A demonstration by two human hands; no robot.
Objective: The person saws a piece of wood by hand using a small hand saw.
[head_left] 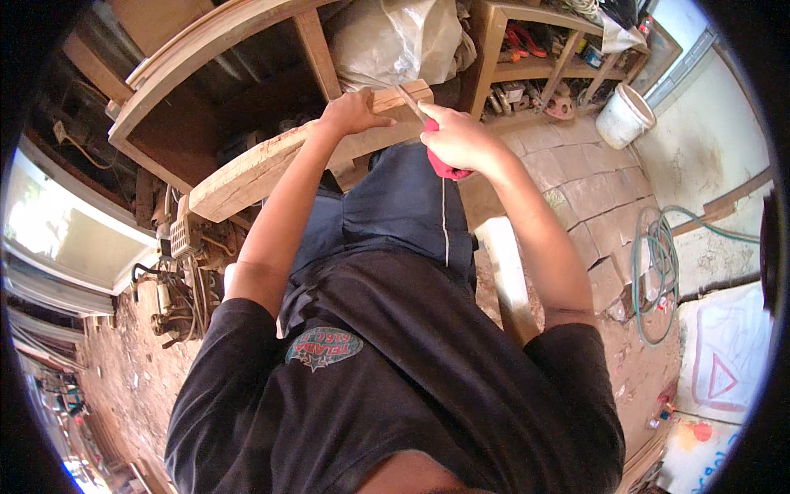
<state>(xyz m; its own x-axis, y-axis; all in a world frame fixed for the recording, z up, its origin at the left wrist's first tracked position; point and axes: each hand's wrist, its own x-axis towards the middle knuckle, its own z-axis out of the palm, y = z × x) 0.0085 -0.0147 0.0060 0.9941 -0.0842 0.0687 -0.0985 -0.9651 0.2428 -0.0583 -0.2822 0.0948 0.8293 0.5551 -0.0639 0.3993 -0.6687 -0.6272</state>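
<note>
A thick, pale wooden beam point(255, 171) lies slantwise in front of me, its right end farther away than its left. My left hand point(355, 114) grips the beam near that far end, fingers over its upper edge and thumb stretched along the near side. My right hand point(461, 138) is closed round the red handle point(445, 167) of a tool. Its narrow metal blade point(408, 99) lies across the top of the beam's right end and looks edge-on, so I cannot tell its exact kind. A white cord point(445, 222) hangs from the handle.
Behind the beam stands a wooden shelf frame point(317, 53) with a plastic-wrapped bundle point(399, 41). Tools fill the shelf point(527, 62) at the far right, beside a white bucket point(625, 115). A green hose point(658, 263) hangs coiled at right. Machinery point(177, 288) stands left.
</note>
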